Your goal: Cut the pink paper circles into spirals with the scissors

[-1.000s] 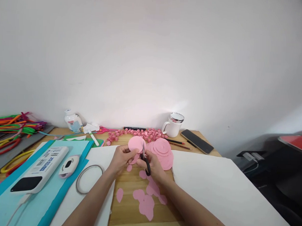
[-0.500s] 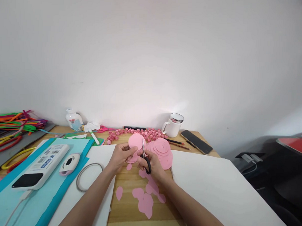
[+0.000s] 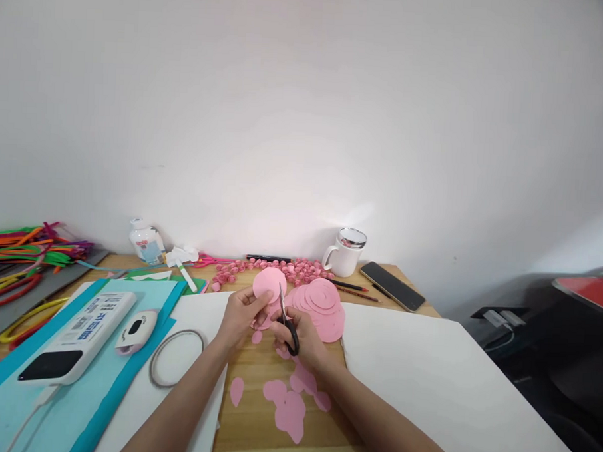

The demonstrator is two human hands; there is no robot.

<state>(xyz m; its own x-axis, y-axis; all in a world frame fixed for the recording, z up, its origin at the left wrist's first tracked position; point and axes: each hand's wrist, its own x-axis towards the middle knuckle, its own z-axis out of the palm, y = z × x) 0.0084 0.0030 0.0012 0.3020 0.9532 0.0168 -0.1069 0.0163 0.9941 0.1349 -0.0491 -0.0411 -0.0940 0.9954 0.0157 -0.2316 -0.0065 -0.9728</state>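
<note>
Scissors and a round of pink paper, held up above the bench.
Both forearms reach forward from the lower edge and slant inward, so the hands nearly meet over the wooden top; the paper is flat, plain and roughly circular, raised in front of the small pink curls and left of the stacked pink circles, while the left hand pinches its lower edge between thumb and fingers and the right hand grips the black scissor handles, blades at the paper's right edge.
</note>
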